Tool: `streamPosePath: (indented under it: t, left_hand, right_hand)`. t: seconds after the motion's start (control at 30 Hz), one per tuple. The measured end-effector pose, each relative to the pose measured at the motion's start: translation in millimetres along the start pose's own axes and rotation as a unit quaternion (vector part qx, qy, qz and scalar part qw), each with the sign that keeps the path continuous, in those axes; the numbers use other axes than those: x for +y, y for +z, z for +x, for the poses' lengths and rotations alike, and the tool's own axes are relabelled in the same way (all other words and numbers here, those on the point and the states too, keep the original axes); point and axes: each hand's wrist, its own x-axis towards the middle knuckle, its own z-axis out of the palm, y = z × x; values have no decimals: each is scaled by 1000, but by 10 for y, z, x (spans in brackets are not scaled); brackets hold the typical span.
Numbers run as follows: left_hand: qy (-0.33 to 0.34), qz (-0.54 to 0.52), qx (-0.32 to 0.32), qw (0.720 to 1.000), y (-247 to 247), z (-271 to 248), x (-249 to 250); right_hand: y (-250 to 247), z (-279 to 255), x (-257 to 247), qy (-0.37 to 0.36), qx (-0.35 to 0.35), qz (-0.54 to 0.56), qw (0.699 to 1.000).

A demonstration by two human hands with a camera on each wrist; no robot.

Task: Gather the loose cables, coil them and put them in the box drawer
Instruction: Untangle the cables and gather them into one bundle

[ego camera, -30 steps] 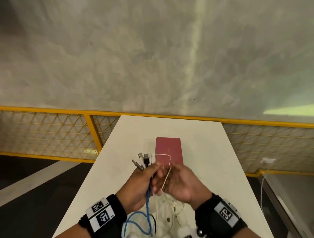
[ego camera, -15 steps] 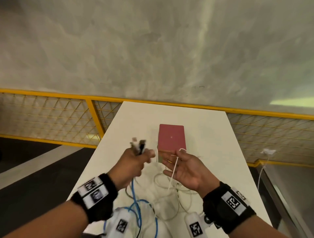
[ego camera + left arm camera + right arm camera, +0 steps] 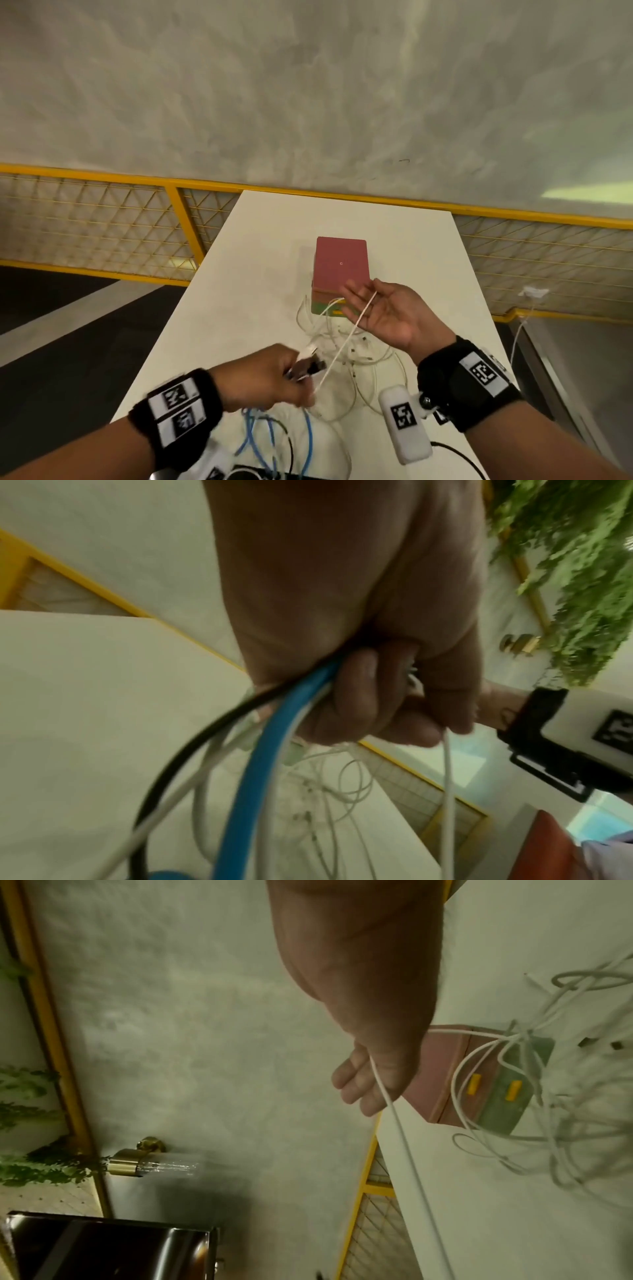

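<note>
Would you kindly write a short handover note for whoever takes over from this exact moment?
Left hand: grips the gathered cable ends in a fist; the blue cable, a black cable and white ones trail from it.
Right hand: open, palm up, with one thin white cable draped across the fingers and running down to the left hand.
Box: at mid-table, both drawers look closed.
Done: ends collected in one hand.
Left: a white cable tangle lies loose on the table in front of the box; coil everything, open a drawer, put the coil in.
</note>
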Motion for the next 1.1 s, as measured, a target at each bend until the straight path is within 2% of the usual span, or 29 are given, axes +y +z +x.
streamPosePath:
  t: [0.07,0.13,0.17,0.2,0.23,0.27,0.3,0.33,0.37,0.47,0.57,0.6,0.73,0.83,0.9,0.93,1.0,1.07,1.1]
  left_hand:
    - [-22,62,-65,996,-65,-154,-118]
    - [-37,137,-90,986,-113,-263,-165]
    - [-30,119,-66,990,-124,-277,-164]
    - [-22,42,-11,999,-139,-266,-124]
    - [-11,-69,77,995,-155,-200,-79]
    - [0,-162,167,973,-168,-111,-7]
    - [20,-225,230,946,-176,-4,102]
    - [39,-246,262,932,-158,100,241]
    - [63,-245,268,930,-105,206,377]
    - [110,-246,233,934,114,398,650]
    - [107,-278,230,926,157,452,631]
    - [104,-268,214,934,135,418,606]
    - [81,-115,40,989,35,91,301]
    - [12,-24,-86,996,-53,-187,13]
    - [-21,-19,-107,994,-122,-291,-100]
    - [-21,-24,-85,996,-153,-307,-115]
    - [-1,-93,35,995,-180,-227,-77]
    - [9,-206,193,959,-185,-50,44]
    - [25,-239,238,941,-162,47,133]
  right_hand:
    - [-69,31,48,0,9,6,1000]
    - [-144,50,70,-17,23,34,999]
    - [-175,58,72,-22,25,45,998]
    - [-198,54,78,-20,20,43,999]
    - [-198,34,100,-15,10,29,999]
    - [-170,6,143,-9,-7,8,1000]
    - [-125,-17,201,-4,-27,-14,1000]
    - [-68,-44,271,1,-52,-37,998]
    - [11,-76,338,1,-78,-62,995]
    - [195,-141,459,-15,-111,-79,991]
    - [216,-158,404,-11,-109,-71,991]
    - [188,-147,350,-4,-104,-67,992]
    - [34,-22,12,2,-24,-22,999]
    - [-82,40,-127,-8,9,13,1000]
    - [-94,37,-95,1,9,8,1000]
    - [-94,31,-48,4,6,5,1000]
    - [-84,4,72,6,-6,-13,1000]
    - [-50,-50,220,14,-33,-38,999]
    - [-32,-71,297,18,-53,-52,997]
